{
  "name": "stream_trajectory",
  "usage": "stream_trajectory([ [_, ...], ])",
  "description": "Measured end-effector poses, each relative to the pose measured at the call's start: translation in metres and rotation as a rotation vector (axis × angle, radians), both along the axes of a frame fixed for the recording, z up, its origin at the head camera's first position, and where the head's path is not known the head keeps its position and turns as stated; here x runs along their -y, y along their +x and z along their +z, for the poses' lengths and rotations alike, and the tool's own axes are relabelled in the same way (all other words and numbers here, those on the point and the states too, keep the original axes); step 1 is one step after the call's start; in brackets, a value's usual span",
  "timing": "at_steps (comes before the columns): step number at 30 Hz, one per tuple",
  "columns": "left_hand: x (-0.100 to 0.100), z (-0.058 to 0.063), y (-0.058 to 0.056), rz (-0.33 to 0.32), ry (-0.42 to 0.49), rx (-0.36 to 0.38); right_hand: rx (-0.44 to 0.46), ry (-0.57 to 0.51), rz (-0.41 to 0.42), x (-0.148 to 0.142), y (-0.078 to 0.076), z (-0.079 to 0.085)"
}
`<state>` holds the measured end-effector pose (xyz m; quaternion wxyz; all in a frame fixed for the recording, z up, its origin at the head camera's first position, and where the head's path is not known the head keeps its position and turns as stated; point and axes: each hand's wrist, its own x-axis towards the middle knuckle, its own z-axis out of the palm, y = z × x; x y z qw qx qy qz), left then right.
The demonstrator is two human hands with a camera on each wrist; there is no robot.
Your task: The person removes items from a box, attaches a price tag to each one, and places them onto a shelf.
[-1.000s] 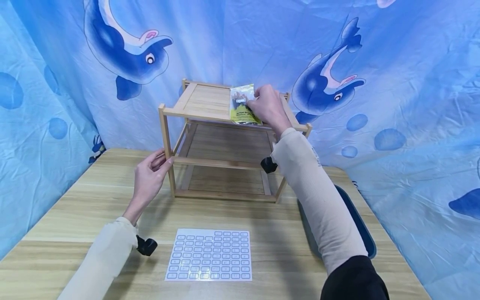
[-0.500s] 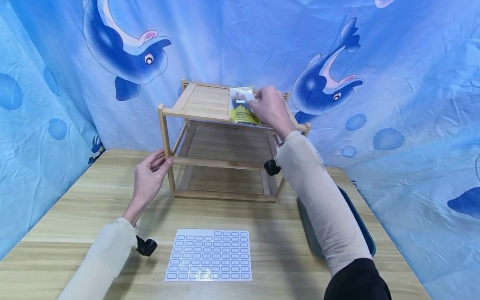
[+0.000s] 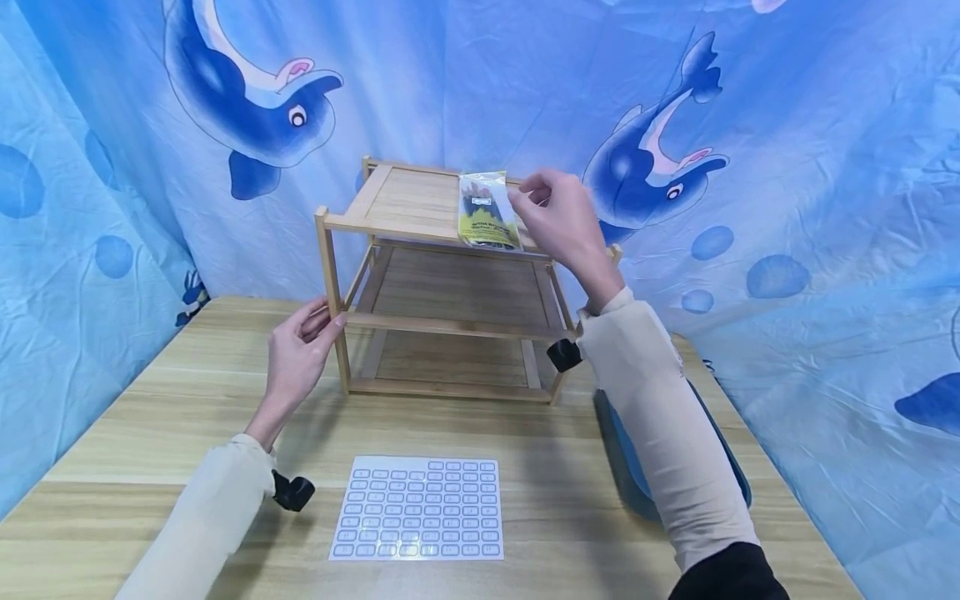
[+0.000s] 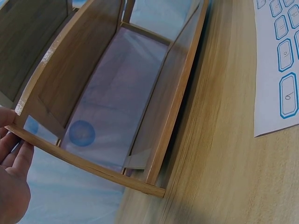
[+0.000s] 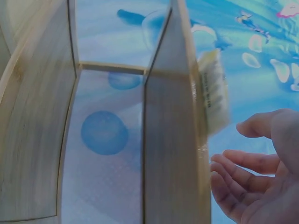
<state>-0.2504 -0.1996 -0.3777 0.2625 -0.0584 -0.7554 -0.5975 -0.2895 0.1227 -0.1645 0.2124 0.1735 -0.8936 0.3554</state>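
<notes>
A three-tier wooden rack (image 3: 408,200) stands on the table. My left hand (image 3: 296,350) holds its front left post at about the middle shelf; in the left wrist view the thumb and the fingers (image 4: 22,161) lie on either side of the wood. On the top shelf, at its front edge, lies a flat yellow-and-clear packet (image 3: 486,218) with "Artist Br..." printed on it. My right hand (image 3: 562,217) hovers just right of the packet, holding nothing. In the right wrist view a gap shows between its fingers (image 5: 250,179) and the packet (image 5: 215,93).
A white sheet with rows of numbered boxes (image 3: 420,510) lies on the table in front of the rack. On the right, a blue bin (image 3: 626,467) sits partly under my right forearm. A blue dolphin-print curtain (image 3: 517,83) hangs behind and at both sides.
My right hand has let go of the packet and moved a little right, its fingers apart from it. The packet stays on the top shelf. The left hand has not moved.
</notes>
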Motion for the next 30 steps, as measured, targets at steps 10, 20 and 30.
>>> stream_trajectory([
  [10,0.0,-0.001,0.001,0.003,0.005,-0.011,-0.216,-0.156,0.098,-0.018,0.028,-0.021],
  [20,0.0,-0.002,0.0,0.006,0.0,-0.002,-0.177,-0.207,0.14,-0.047,0.052,-0.06],
  [30,-0.002,-0.001,0.002,-0.001,0.008,-0.005,-0.075,-0.194,0.091,-0.076,0.066,-0.101],
])
